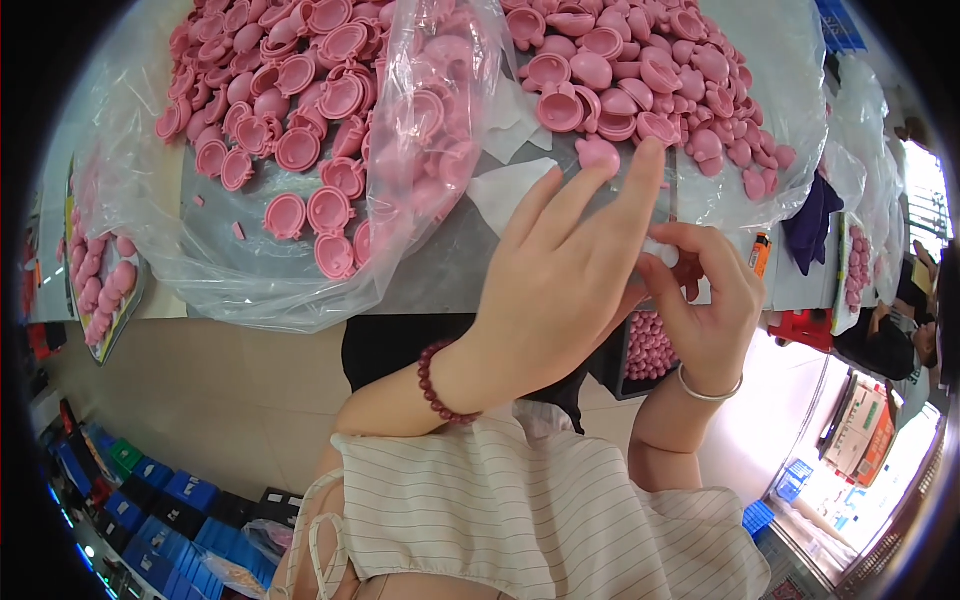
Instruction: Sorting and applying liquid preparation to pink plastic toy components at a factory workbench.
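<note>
My right hand (715, 295) pinches a small white piece (662, 252) between thumb and index finger. It may be a folded wipe or a small part; I cannot tell which. My left hand (565, 265) is close against it, back upward, with three fingers stretched out and spread. Its index finger and thumb curl in behind, and whatever they pinch is hidden. Just beyond the left fingertips lies a closed pink rounded piece (598, 155). White sheets (500, 190) rest on the grey table (430, 285) left of my fingers.
Pink half-shells (340, 95) pile up at the far left under clear plastic film (280, 300). Another heap of pink pieces (640, 80) is at the far right. An orange lighter (760, 255) and dark cloth (808, 225) lie right. Below the edge is a dark bin of pink pieces (650, 345).
</note>
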`<state>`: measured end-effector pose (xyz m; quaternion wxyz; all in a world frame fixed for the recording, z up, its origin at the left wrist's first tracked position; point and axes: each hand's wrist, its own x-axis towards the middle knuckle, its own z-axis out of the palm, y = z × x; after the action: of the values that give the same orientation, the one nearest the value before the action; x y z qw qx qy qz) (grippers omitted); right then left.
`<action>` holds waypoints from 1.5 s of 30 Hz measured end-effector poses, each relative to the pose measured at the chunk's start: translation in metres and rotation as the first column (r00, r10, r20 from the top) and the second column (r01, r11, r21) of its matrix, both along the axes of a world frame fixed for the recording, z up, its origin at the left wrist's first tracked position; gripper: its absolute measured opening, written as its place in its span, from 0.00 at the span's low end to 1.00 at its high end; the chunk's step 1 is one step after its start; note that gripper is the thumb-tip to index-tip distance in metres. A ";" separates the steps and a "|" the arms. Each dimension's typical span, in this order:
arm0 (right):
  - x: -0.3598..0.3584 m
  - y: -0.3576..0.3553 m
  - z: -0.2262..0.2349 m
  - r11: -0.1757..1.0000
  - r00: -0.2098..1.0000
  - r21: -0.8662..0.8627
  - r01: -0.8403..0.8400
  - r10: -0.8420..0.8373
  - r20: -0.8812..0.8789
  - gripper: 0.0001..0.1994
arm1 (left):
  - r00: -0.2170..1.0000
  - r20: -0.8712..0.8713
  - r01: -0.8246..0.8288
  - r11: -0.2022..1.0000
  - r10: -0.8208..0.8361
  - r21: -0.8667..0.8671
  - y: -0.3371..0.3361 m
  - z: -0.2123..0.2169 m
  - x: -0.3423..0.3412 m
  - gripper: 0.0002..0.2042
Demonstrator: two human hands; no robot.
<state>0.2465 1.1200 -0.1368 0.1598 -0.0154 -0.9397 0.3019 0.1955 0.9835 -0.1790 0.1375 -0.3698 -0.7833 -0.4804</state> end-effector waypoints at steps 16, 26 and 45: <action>-0.011 0.022 0.003 0.893 0.934 0.293 -0.340 0.358 -0.008 0.11 | 0.990 0.094 0.110 0.994 -0.110 0.007 0.015 -0.004 -0.006 0.40; -0.019 0.036 0.021 0.809 0.830 0.190 -0.556 0.553 0.071 0.12 | 0.982 0.128 0.139 0.990 -0.139 0.010 0.012 -0.004 -0.013 0.41; -0.008 0.017 0.024 0.948 0.959 0.147 -0.282 0.284 0.012 0.16 | 0.993 0.097 0.084 0.989 -0.073 -0.120 0.013 0.002 -0.010 0.20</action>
<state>0.2384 1.1368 -0.1130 0.1202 0.1327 -0.9512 0.2514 0.1856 0.9963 -0.1773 0.0587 -0.3857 -0.8020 -0.4524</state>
